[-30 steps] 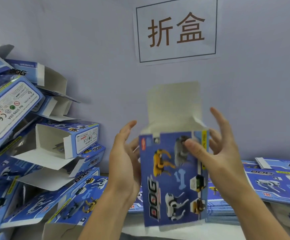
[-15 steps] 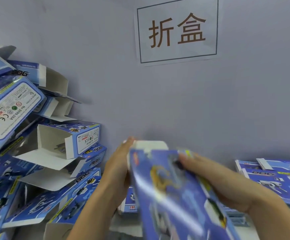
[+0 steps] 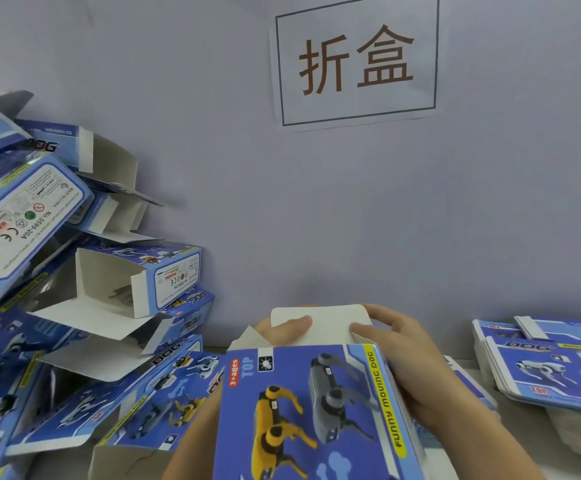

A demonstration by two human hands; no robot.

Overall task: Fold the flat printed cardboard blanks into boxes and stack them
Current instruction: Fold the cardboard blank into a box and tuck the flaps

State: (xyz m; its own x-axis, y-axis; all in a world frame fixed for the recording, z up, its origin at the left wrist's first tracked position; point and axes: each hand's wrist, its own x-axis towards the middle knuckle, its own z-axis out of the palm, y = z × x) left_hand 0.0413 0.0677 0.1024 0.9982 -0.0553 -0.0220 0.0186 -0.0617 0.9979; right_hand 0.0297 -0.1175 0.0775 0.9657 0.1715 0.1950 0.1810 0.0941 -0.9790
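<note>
I hold a blue printed box (image 3: 317,410) low in the middle, its dog-picture face turned up toward me. Its white top flap (image 3: 323,323) is bent over the far end. My left hand (image 3: 278,332) is mostly hidden behind the box, with its thumb pressing on the flap from the left. My right hand (image 3: 407,362) grips the box's right side, and its thumb presses the flap's right corner. A heap of folded boxes (image 3: 109,289) with open white flaps rises at the left. Flat blanks (image 3: 542,368) lie stacked at the right.
A grey wall stands close behind, with a white paper sign (image 3: 356,60) bearing two brown characters. More flat blanks (image 3: 469,386) lie under my right wrist. The pale table surface (image 3: 455,358) shows between the stacks.
The box came down from upright at chest height and tipped toward me. Its tall top flap, standing up before, is now bent over the far end under both thumbs.
</note>
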